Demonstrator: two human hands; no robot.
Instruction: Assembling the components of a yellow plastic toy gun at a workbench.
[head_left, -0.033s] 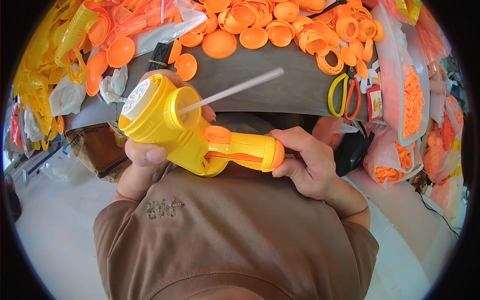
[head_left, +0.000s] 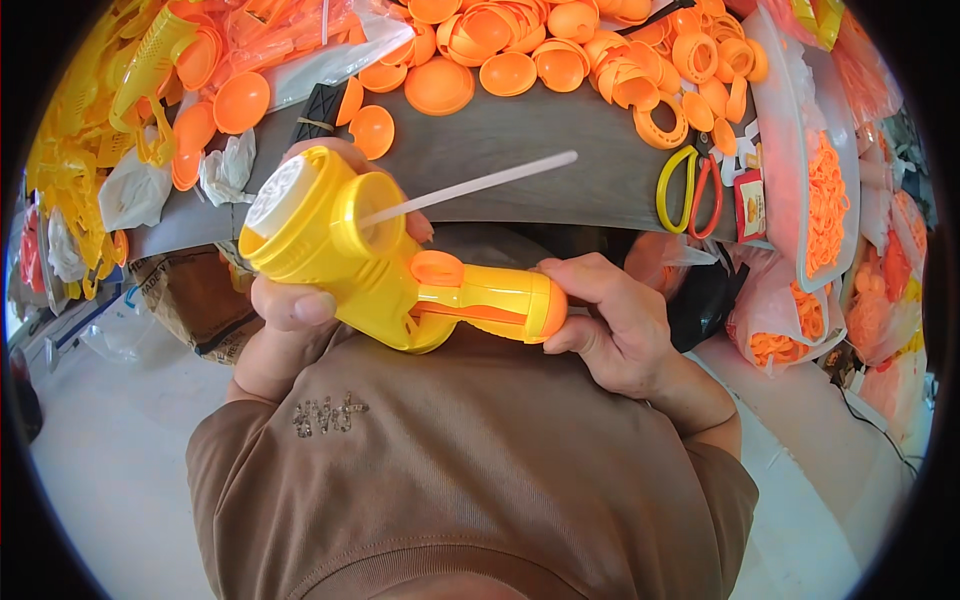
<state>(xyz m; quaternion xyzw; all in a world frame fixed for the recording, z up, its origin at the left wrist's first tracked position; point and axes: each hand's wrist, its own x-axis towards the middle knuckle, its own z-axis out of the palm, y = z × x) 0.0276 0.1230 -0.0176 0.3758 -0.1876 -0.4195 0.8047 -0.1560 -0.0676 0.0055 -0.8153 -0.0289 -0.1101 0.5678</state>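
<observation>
Two hands are occupied with one yellow toy, which is held in the air by the near edge of the desk. Its wide head is gripped by the left hand: the thumb is pressed on the near side and some fingertips are seen on the far side, while the other fingers are hidden. At the end of the handle, an orange end cap is pinched by the right hand, between the thumb and the bent forefinger.

Much of the toy appears to be already joined. A white round piece is seated in the head, and an orange button and the end cap are fitted on the handle. Less finished, it is judged, is the round side socket: it is not covered, and a whitish rod is stuck out of it, slanting over the desk. Whether this rod is fixed cannot be told. Orange cups are left loose on the far part of the desk, and scissors are laid, unused, on its right part.
</observation>
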